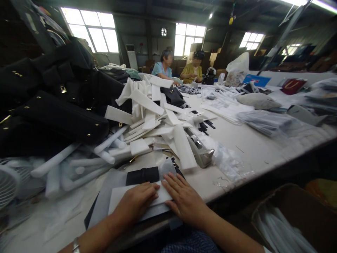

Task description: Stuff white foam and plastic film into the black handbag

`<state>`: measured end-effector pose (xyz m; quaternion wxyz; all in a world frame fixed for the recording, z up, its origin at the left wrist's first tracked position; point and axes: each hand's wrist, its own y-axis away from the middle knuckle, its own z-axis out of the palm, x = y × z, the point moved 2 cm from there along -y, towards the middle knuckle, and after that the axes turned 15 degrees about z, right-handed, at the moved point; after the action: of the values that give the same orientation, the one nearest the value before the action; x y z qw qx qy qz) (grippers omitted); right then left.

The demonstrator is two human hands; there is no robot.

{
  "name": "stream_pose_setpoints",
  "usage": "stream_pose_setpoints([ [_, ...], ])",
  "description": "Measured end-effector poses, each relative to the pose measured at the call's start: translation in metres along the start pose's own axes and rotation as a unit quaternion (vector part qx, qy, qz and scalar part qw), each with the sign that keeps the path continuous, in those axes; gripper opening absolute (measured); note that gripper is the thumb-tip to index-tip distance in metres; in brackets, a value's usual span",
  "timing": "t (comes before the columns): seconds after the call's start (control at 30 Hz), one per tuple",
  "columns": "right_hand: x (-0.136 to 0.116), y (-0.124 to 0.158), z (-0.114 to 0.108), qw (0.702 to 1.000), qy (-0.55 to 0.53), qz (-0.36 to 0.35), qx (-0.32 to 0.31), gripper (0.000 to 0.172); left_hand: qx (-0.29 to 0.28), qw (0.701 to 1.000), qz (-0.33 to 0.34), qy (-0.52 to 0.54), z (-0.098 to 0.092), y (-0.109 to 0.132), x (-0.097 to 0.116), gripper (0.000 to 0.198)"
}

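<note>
My left hand [140, 197] lies on a white foam sheet [117, 196] at the table's near edge, its fingers bent slightly and close together. Across from it, my right hand [181, 195] presses flat on the sheet's right part with fingers stretched out. Beneath the foam is a translucent grey sheet [104, 191], and a dark corner [91, 212] of something black sticks out at its left. Just beyond the fingertips shows a black piece with a band across it [142, 175], perhaps part of a bag. What lies under my palms is hidden.
Black handbags [60, 116] are heaped at the left, above white foam tubes [55, 161] and a fan [9, 182]. White foam strips [150, 119] pile up ahead. Two people [163, 68] sit at the far end. A cardboard box [295, 203] holds white tubes at lower right.
</note>
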<state>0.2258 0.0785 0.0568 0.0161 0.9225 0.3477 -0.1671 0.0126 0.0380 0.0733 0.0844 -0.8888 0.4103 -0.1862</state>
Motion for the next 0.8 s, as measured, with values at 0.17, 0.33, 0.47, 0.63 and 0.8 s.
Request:
stream_pose_setpoints([
  [0.17,-0.003,0.001,-0.009,0.999,-0.009,0.018,-0.031,0.060,0.001,0.998,0.042,-0.049,0.023,0.009,-0.006,0.053],
  [0.33,0.001,-0.039,-0.046,0.991,-0.108,0.069,-0.031,0.033,-0.037,0.995,0.070,-0.056,0.023,0.007,-0.009,0.062],
  [0.47,0.018,-0.114,-0.054,0.977,-0.084,0.196,0.001,0.018,-0.022,0.997,0.063,-0.047,0.019,0.004,-0.007,0.061],
  [0.63,0.037,-0.184,-0.023,0.961,-0.072,0.268,-0.018,0.016,-0.042,0.995,0.066,-0.066,0.013,0.000,-0.003,0.057],
  [0.8,0.049,-0.198,-0.003,0.932,-0.134,0.336,-0.018,0.032,-0.044,0.993,0.080,-0.081,0.011,-0.002,-0.003,0.055],
])
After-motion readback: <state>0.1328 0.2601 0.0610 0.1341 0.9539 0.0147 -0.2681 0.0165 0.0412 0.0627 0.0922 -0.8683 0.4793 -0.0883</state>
